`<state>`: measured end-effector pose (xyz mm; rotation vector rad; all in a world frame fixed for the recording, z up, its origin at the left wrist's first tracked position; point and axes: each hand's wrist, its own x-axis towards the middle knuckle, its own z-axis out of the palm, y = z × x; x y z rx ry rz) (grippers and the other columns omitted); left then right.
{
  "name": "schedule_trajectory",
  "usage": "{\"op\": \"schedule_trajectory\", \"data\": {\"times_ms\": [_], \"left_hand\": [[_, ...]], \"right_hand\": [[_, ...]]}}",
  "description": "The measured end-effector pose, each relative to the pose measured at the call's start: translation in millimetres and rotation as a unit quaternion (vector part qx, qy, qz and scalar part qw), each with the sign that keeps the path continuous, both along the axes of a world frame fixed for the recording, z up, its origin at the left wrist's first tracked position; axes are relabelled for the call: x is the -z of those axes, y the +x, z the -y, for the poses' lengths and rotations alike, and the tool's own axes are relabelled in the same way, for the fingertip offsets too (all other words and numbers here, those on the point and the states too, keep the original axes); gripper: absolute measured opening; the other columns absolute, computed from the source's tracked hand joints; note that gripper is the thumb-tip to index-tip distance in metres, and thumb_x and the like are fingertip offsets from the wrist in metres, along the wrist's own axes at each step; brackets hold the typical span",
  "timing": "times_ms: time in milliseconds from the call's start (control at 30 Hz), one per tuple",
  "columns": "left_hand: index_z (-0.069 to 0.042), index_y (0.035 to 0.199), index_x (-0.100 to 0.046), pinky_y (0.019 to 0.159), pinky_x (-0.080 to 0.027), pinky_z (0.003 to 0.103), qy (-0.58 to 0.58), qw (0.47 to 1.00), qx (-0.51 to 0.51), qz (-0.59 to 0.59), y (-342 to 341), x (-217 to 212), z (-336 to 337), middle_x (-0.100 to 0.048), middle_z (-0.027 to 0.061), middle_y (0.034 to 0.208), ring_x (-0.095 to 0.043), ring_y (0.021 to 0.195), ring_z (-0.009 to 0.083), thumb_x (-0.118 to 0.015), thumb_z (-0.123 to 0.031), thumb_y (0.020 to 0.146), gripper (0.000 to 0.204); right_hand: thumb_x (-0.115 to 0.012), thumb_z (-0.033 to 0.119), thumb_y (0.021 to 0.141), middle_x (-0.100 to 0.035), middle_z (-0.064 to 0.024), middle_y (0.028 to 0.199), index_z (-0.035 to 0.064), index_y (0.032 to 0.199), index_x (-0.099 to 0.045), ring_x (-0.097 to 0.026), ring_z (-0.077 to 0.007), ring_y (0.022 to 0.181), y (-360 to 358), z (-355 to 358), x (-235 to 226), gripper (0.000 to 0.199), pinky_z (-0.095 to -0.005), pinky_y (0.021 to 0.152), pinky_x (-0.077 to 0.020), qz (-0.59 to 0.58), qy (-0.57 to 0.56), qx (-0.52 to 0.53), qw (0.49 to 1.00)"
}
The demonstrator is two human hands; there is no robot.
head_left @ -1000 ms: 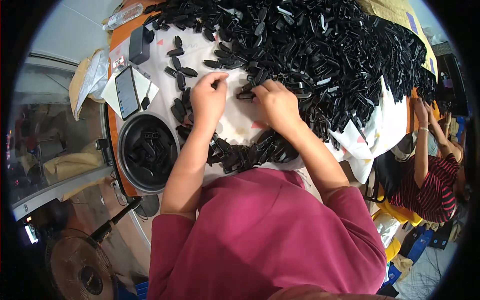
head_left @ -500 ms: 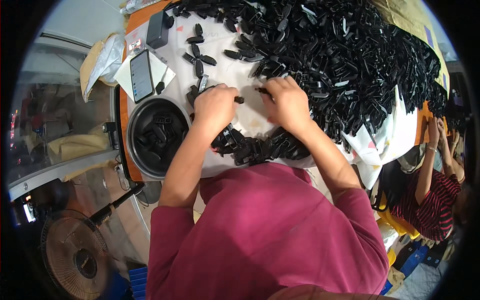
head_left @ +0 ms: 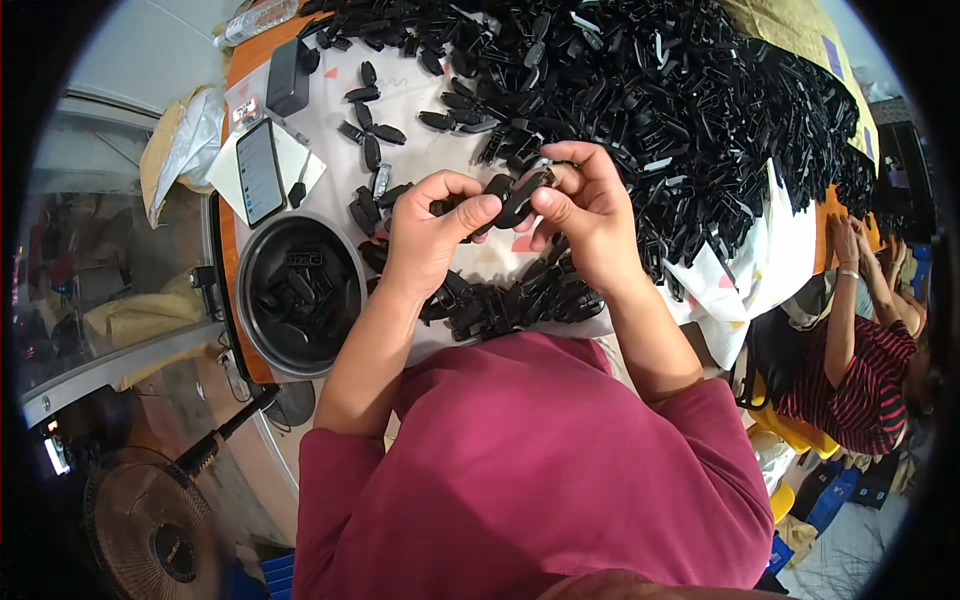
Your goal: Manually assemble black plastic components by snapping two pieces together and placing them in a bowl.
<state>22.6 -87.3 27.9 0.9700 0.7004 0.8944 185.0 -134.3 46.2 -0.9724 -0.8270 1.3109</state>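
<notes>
While both hands meet above the tabletop (head_left: 440,160), the left hand (head_left: 432,235) and right hand (head_left: 585,205) pinch a black plastic piece (head_left: 515,197) between thumbs and fingertips. It is small, glossy and oblong, its long axis tilted from lower left to upper right. A round black bowl (head_left: 300,293) left of the hands holds similar black pieces. A large heap of black parts (head_left: 660,90) covers the tabletop beyond.

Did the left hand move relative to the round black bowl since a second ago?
Yes. The left hand lifted off the cloth and drew slightly nearer the round black bowl, now meeting the right hand around a black plastic piece.
</notes>
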Motion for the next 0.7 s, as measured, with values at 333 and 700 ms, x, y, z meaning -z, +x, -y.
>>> {"op": "schedule_trajectory", "data": {"times_ms": [333,700], "left_hand": [[0.001,0.102,-0.055,0.068,-0.044,0.022,0.142,0.985,-0.015,-0.098,10.9,-5.9,3.1,-0.059,0.0038,0.088,-0.054,0.076,0.0086,-0.071,-0.013,0.074,0.035],[-0.001,0.097,-0.058,0.079,-0.044,0.024,0.166,0.982,-0.023,-0.084,2.3,-9.4,7.3,-0.06,0.0035,0.093,-0.054,0.087,0.01,-0.071,-0.011,0.073,0.029]], "right_hand": [[-0.055,0.0,0.084,-0.058,-0.0102,0.09,-0.0012,0.098,-0.049,-0.06,-0.0124,0.075,-10.3,14.0,3.9,0.016,-0.0228,0.06,-0.0531,0.202,0.056,0.07,0.975],[-0.055,-0.013,0.07,-0.058,-0.013,0.09,0.0004,0.105,-0.059,-0.052,-0.0226,0.07,9.5,16.4,-15.0,0.039,-0.0293,0.062,-0.0424,0.488,0.271,0.096,0.824]]}}
